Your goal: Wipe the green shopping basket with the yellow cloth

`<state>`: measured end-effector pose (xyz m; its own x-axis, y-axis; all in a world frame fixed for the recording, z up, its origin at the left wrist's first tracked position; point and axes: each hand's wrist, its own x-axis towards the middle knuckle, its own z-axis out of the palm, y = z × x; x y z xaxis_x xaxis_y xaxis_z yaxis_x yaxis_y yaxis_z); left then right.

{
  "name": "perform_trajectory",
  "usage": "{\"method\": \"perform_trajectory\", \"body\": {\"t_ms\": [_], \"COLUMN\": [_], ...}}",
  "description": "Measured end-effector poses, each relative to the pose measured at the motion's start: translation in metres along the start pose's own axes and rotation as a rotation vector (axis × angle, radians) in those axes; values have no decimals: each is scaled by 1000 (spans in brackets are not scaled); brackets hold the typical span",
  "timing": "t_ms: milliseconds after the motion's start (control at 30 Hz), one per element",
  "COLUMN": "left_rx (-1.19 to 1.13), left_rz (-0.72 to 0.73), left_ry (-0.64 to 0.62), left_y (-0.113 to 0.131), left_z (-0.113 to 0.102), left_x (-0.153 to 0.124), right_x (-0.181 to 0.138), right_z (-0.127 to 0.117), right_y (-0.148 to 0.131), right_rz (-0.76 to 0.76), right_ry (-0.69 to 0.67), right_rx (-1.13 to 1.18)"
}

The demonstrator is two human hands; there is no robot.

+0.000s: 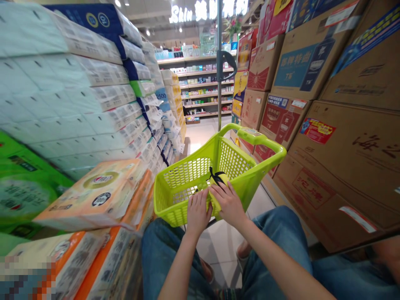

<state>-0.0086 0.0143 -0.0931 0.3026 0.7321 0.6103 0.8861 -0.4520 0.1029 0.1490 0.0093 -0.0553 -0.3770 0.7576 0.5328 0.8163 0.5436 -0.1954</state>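
The yellow bundle (214,197), soft-looking and trailing black straps (218,175) at its twelve o'clock, sits at the near side of the green cart (168,208); whether it rests on the rim or is held just over it, I cannot tell. The right hand (230,206), at the bundle's four o'clock, grasps it with fingers laid across the top. The left hand (199,210), at eight o'clock, has its thumb close against the bundle; whether it also grips the cloth or the cart's rim is hidden.

For good handling, the right hand should keep a firm but easy hold, while the left steadies the lower edge. The loose straps are best gathered in, since they could snag in the basket's slots. The cart may well roll, so light, even pressure seems wiser than pushing.

The cart's handle (275,155) rises towards one o'clock. Farther out, an orange tissue pack (103,183) lies at nine, white tissue stacks (93,100) at ten, stocked shelves (203,83) at twelve, and cardboard boxes (337,166) at three.
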Motion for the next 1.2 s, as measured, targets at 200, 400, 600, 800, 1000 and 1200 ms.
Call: {"method": "perform_trajectory", "body": {"t_ms": [200,400,600,800,1000,1200], "left_rx": [-30,-68,-49,-45,-26,-38], "left_rz": [-6,-59,-86,-89,-108,-128], "left_ry": [-14,-12,-21,17,34,41], "left_y": [8,18,24,24,23,28], "left_z": [0,5,6,10,14,11], "left_x": [8,8,4,3,4,5], "right_x": [-15,-15,-1,-2,-17,-13], "right_z": [-56,-74,-13,0,-60,-77], "right_y": [75,92,17,-4,75,94], "right_rz": [55,262,208,57,109,295], "right_ry": [45,206,145,12,57,215], "right_rx": [-215,-291,-47,32,-198,-317]}}
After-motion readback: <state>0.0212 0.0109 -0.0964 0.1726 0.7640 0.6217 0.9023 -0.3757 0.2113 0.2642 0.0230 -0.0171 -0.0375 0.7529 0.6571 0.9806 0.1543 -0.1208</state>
